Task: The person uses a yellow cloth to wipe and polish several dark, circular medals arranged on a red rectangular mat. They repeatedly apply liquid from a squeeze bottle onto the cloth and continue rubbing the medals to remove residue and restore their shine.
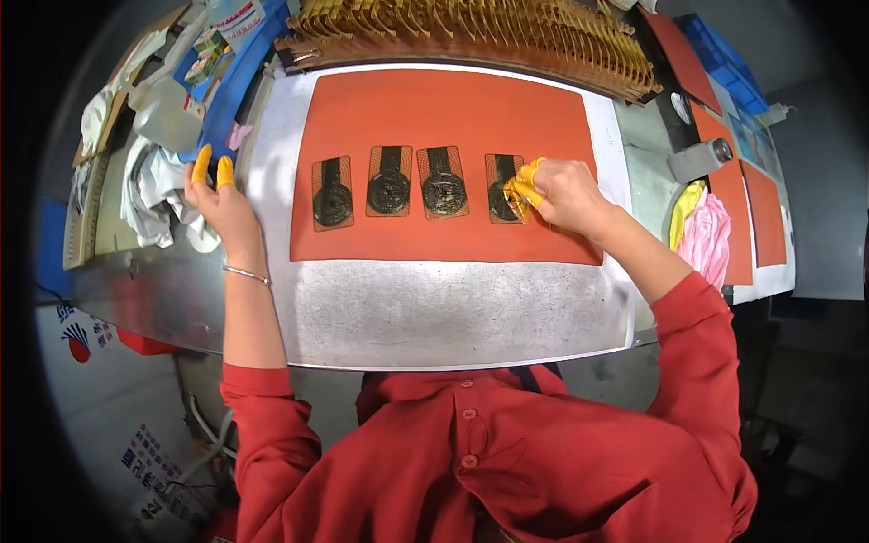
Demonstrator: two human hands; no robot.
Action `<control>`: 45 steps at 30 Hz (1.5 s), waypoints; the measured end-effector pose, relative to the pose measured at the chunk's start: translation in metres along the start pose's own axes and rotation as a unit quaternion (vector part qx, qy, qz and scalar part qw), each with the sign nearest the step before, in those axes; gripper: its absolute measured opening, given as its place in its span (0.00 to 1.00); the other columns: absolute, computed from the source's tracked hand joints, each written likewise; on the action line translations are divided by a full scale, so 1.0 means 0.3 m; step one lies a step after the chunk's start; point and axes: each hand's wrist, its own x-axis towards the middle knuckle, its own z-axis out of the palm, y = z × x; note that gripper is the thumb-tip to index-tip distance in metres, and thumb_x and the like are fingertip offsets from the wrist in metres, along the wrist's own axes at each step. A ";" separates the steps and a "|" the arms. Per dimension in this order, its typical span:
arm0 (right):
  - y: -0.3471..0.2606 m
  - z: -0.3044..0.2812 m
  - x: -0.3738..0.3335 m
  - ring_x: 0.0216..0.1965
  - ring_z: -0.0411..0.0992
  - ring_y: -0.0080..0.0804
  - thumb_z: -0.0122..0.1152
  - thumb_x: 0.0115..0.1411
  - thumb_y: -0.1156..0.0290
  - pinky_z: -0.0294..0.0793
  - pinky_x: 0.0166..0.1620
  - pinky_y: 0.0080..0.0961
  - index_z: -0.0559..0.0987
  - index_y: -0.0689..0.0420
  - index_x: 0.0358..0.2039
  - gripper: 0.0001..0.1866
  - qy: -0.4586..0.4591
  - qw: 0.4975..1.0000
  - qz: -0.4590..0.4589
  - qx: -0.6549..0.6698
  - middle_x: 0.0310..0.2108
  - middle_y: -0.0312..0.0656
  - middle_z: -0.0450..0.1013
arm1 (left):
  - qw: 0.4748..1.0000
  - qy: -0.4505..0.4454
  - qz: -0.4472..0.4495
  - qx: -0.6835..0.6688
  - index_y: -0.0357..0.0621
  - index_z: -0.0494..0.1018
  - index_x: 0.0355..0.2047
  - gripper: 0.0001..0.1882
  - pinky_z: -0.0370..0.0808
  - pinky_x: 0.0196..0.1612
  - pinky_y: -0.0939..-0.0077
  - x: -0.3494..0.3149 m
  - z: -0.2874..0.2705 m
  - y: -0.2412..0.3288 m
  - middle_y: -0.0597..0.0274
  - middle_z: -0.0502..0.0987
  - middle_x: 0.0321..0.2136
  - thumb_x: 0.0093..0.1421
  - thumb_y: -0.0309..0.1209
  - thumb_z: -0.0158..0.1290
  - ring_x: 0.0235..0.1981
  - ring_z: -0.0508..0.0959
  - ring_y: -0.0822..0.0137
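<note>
Four small rectangular plates, each with a dark round medal-like design below a dark band, lie in a row on an orange-red mat (444,109). They are the leftmost plate (332,195), a second plate (389,183), a third plate (442,184) and the rightmost plate (503,181). My right hand (570,195), with yellow finger cots, bends its closed fingers down over the rightmost plate's right side. Something thin and yellowish shows at those fingertips; I cannot make out what. My left hand (226,215), also in yellow finger cots, is open beside the blue tray (231,100), fingers stretched out.
A rack of many yellowish pieces (471,36) stands behind the mat. White cloths (158,190) and a translucent jug (167,113) are at left. A grey bottle (700,161), pink cloth (706,235) and more orange sheets (765,213) sit at right. The metal table's edge is near me.
</note>
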 end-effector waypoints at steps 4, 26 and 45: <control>-0.069 -0.001 -0.055 0.23 0.70 0.42 0.61 0.49 0.71 0.70 0.26 0.36 0.77 0.58 0.25 0.05 -0.017 0.999 -0.032 0.025 0.20 0.44 0.71 | 0.998 0.000 -0.016 -0.067 0.34 0.66 0.51 0.17 0.59 0.57 0.73 0.006 -0.009 -0.046 0.52 0.52 0.58 0.61 0.25 0.48 0.57 0.57 0.64; 0.019 0.022 0.076 0.23 0.71 0.45 0.58 0.50 0.71 0.70 0.25 0.40 0.77 0.57 0.24 0.04 0.007 0.998 0.053 0.041 0.21 0.45 0.72 | 1.000 0.015 -0.016 0.003 0.31 0.62 0.54 0.21 0.58 0.59 0.74 -0.011 0.008 0.008 0.56 0.58 0.56 0.59 0.20 0.39 0.57 0.62 0.65; -0.038 0.014 0.123 0.22 0.71 0.42 0.60 0.51 0.70 0.70 0.24 0.36 0.78 0.57 0.27 0.04 -0.030 0.997 -0.049 0.049 0.21 0.43 0.72 | 1.000 -0.007 0.011 0.007 0.36 0.68 0.51 0.17 0.55 0.61 0.72 -0.001 -0.016 -0.033 0.53 0.53 0.59 0.61 0.23 0.43 0.60 0.56 0.63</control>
